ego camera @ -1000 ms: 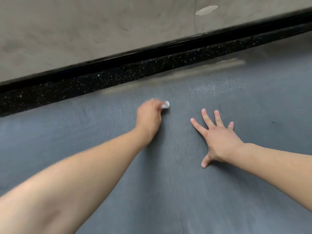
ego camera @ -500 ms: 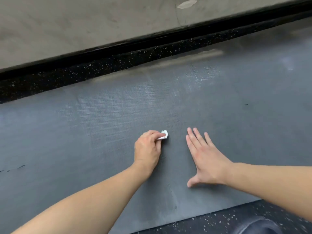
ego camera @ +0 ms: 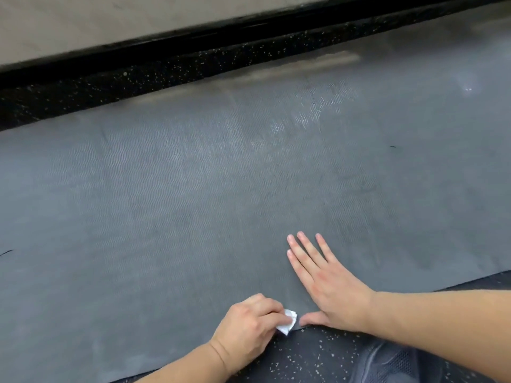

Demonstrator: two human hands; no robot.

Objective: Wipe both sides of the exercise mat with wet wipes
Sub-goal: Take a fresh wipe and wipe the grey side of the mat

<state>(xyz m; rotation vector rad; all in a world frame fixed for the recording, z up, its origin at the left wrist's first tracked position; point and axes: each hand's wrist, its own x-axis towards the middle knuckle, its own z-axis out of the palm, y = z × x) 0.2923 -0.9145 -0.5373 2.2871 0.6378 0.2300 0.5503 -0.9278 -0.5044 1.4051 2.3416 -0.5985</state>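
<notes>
A dark grey textured exercise mat (ego camera: 193, 194) lies flat across the floor and fills most of the view. My left hand (ego camera: 249, 324) grips a small bunched white wet wipe (ego camera: 289, 323) and holds it against the mat at its near edge. Just to its right, my right hand (ego camera: 326, 283) rests flat on the mat with straight fingers and the thumb spread toward the wipe. A damp, shiny patch shows on the mat toward the far right.
Black speckled rubber flooring (ego camera: 304, 357) runs along the mat's near edge and again beyond its far edge (ego camera: 138, 78). A black baseboard and a beige wall (ego camera: 110, 17) stand behind. Dark grey fabric (ego camera: 387, 363) shows at the bottom right.
My left hand has dragged the wipe from the far part of the mat toward me, down to the near edge. My right hand slid back with it, and its fingers drew together.
</notes>
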